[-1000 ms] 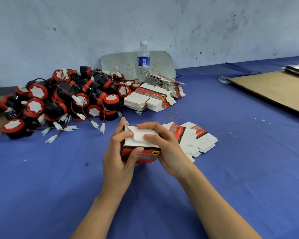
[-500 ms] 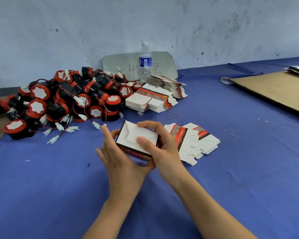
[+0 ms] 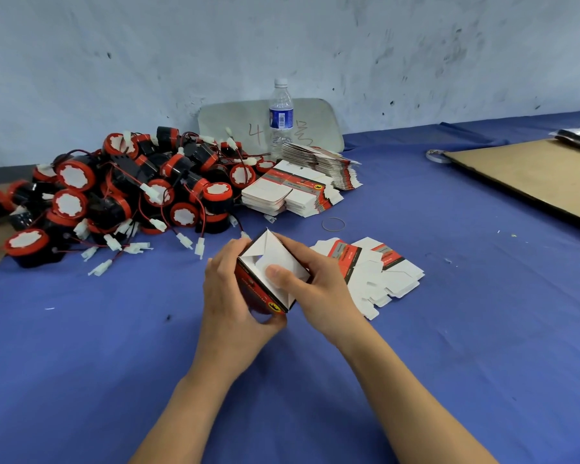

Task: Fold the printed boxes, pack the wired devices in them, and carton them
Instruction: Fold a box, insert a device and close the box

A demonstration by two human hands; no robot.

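Note:
I hold one printed box (image 3: 258, 289), red and black outside and white inside, above the blue table (image 3: 81, 346) at the centre. My left hand (image 3: 235, 296) grips its left side and bottom corner. My right hand (image 3: 315, 289) holds the right side, its thumb pressing a white flap into the opening. A heap of red and black wired devices (image 3: 121, 195) with white connectors lies at the back left. Flat box blanks (image 3: 369, 272) lie right of my hands, and taller stacks of blanks (image 3: 298, 192) sit behind.
A water bottle (image 3: 281, 118) stands at the back against a grey board (image 3: 315, 125) leaning on the wall. A rubber band (image 3: 333, 224) lies by the stacks. A flat brown cardboard sheet (image 3: 533, 175) covers the far right, with a tape roll (image 3: 436, 156) at its corner.
The box has been turned so a corner points away and its open white inside faces up. My left hand went from open beside it to gripping it; my right thumb now presses a flap in.

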